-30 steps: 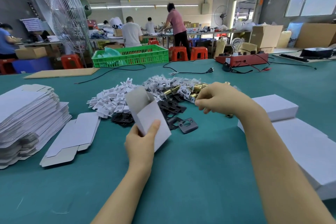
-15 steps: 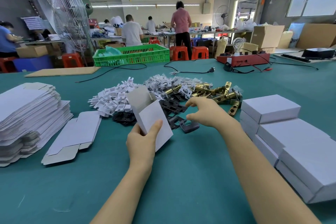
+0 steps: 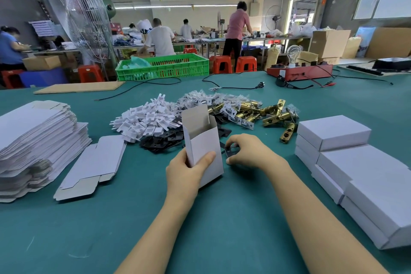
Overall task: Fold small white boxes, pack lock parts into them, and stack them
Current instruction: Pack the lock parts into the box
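Observation:
My left hand (image 3: 189,171) holds a small white box (image 3: 203,140) upright over the green table, its top flap open. Just right of the box, my right hand (image 3: 246,151) pinches a black strike plate (image 3: 230,151) lying on the table. Behind the box lie a pile of black plates (image 3: 160,142), a heap of white plastic pieces (image 3: 144,120), bagged screws (image 3: 200,99) and brass latches (image 3: 269,113). Closed white boxes (image 3: 333,131) are stacked at the right. A tall stack of flat box blanks (image 3: 33,138) sits at the left, one loose blank (image 3: 93,167) beside it.
A green crate (image 3: 162,68), a cardboard sheet (image 3: 80,87), black cables (image 3: 233,85) and a red test unit with a bulb (image 3: 298,71) line the far table edge. A large wire fan (image 3: 73,13) stands at the back left. People work at benches beyond.
My right hand came back from the brass latches towards me and down onto the black plate beside the box. The box in my left hand has opened out and stands more upright.

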Demonstrator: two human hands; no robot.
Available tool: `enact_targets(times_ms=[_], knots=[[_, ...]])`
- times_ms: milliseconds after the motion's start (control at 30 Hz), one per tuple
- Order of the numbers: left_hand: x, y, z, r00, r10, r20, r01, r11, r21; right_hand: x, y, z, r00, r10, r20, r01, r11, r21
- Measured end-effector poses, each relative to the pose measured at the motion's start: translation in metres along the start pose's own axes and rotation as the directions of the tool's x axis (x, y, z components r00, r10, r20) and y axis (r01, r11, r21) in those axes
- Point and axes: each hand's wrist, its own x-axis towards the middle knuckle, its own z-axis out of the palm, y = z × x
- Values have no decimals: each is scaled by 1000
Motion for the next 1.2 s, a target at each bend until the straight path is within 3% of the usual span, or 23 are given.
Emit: enact_targets(times_ms=[100,167,200,267,333,367,433,533,767,967,1200], knots=[[0,0,-1,1000,-13,-11,13,1000,-17,-3,2,-2,995,24,-101,-8,988,155],[1,0,-2,1000,-26,-12,25,999,-33,-4,2,-7,978,148,-148,-63,882,467],[1,0,-2,999,-33,-10,32,999,-44,-5,1,-12,965,227,-129,-84,738,669],[1,0,-3,999,-46,-4,45,997,-63,-6,2,-23,947,321,13,-104,268,958],[1,0,-3,999,-49,2,49,996,-75,-8,5,-33,946,296,128,-81,-168,982],[1,-1,-3,999,-48,9,49,996,-77,-7,7,-36,949,276,152,-63,-307,949],[0,-1,-3,999,-44,24,46,996,-74,-7,10,-38,953,248,172,-50,-435,899],[0,-1,-2,999,-27,35,29,998,-60,-9,11,-40,951,236,199,-92,-401,912],[0,-2,-1,999,-18,48,20,999,-45,-12,5,-46,911,364,195,-171,-97,980],[-1,-2,-1,997,12,77,-12,1000,-1,-12,-3,-48,883,469,13,-94,150,984],[-1,-2,0,994,31,101,-33,999,15,-16,-1,-50,969,234,83,-95,40,995]])
